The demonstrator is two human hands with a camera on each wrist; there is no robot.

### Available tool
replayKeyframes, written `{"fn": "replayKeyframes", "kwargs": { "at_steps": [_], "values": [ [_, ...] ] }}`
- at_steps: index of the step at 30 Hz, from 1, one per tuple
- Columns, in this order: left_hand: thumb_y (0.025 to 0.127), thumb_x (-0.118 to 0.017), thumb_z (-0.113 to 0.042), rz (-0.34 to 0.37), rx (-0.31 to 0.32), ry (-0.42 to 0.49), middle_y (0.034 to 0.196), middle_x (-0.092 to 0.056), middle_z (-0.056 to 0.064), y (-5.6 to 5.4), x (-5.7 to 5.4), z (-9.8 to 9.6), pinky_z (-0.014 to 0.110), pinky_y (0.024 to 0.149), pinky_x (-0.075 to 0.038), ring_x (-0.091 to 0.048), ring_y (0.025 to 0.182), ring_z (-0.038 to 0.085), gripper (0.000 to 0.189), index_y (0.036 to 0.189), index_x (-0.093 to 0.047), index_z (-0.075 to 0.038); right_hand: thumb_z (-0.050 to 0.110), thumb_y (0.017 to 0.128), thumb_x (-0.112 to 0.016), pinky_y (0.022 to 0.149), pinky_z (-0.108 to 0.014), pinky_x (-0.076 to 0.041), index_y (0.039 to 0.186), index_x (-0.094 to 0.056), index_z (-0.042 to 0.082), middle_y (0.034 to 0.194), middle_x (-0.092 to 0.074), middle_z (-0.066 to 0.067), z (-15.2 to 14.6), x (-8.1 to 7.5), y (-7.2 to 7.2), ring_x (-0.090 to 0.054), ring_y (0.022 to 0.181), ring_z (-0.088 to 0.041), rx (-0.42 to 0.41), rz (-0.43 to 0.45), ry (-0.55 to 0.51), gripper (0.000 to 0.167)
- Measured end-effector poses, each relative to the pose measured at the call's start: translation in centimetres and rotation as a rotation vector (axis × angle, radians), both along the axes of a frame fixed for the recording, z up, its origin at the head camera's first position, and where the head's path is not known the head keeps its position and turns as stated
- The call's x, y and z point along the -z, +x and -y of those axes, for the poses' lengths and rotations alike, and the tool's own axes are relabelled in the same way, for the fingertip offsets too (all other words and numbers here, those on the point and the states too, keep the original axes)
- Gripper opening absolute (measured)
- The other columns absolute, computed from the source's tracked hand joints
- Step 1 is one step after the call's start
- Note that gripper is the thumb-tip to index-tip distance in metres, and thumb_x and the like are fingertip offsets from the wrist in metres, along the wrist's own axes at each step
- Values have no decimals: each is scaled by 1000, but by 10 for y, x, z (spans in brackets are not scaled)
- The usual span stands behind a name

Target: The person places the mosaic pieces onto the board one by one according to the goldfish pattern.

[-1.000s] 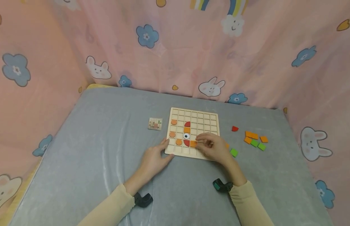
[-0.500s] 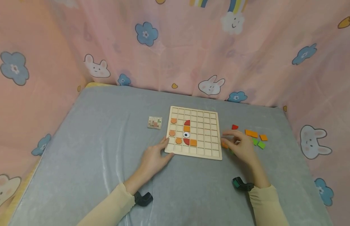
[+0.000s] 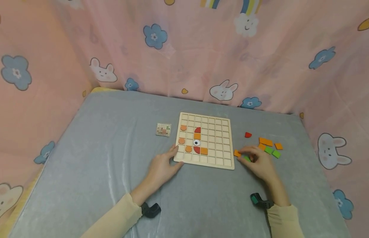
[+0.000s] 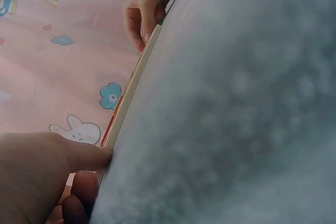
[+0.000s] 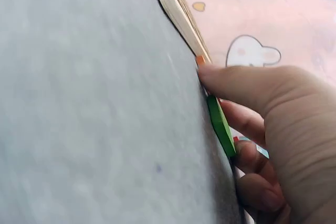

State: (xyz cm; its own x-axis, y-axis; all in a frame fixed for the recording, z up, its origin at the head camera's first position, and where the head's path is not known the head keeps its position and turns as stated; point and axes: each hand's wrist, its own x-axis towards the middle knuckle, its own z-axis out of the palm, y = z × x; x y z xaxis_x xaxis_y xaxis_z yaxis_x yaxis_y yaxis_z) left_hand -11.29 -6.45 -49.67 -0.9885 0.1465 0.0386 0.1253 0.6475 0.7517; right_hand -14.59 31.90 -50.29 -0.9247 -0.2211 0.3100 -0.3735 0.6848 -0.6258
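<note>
A wooden grid board [image 3: 215, 142] lies on the grey cloth. My left hand [image 3: 162, 168] holds its near left corner, thumb [image 4: 94, 157] on the front edge and fingers along the left side. On the board sit several orange tiles, two red quarter-round tiles and a white eye tile [image 3: 196, 142]. Beside the board's right edge, my right hand [image 3: 260, 162] pinches an orange square tile [image 3: 236, 153] by thumb and forefinger. A green square tile [image 5: 220, 124] lies under that hand, partly covered by it.
To the right lie a red quarter-round tile [image 3: 248, 135], several orange tiles [image 3: 266, 142] and green tiles [image 3: 276, 154]. A small pattern card [image 3: 163, 130] lies left of the board. A pink printed curtain [image 3: 184, 53] hangs behind the table.
My right hand has moved from an orange tile on the board to the loose orange tile at its right, leaving the first in its square. The left hand stays at the corner.
</note>
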Motion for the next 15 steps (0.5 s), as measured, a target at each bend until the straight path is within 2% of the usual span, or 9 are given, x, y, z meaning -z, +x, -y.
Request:
{"fn": "replayKeyframes", "kwargs": {
  "at_steps": [5, 10, 15],
  "values": [
    [92, -84, -28, -4, -1, 7, 155, -54, 12, 1, 0, 0, 52, 105, -54, -54, 139, 37, 65, 149, -60, -5, -8, 81, -87, 58, -17, -34, 99, -79, 4, 101, -75, -13, 3, 2, 0, -43, 64, -7, -14, -70, 3, 23],
    [92, -84, -28, -12, -1, 0, 155, -55, 12, 0, 0, 0, 52, 104, -55, -55, 138, 37, 65, 149, -61, -6, -8, 81, -87, 57, -17, -33, 99, -79, 4, 99, -75, -12, 3, 2, -1, -42, 64, -5, -5, -93, 5, 23],
    [92, -84, -28, -2, 0, 5, 155, -54, 12, 1, -1, 0, 51, 106, -54, -53, 140, 36, 66, 149, -60, -6, -4, 84, -86, 55, -19, -32, 105, -80, 4, 81, -64, -4, 5, 1, 0, -41, 62, -6, 43, -71, -6, 23]
  ]
}}
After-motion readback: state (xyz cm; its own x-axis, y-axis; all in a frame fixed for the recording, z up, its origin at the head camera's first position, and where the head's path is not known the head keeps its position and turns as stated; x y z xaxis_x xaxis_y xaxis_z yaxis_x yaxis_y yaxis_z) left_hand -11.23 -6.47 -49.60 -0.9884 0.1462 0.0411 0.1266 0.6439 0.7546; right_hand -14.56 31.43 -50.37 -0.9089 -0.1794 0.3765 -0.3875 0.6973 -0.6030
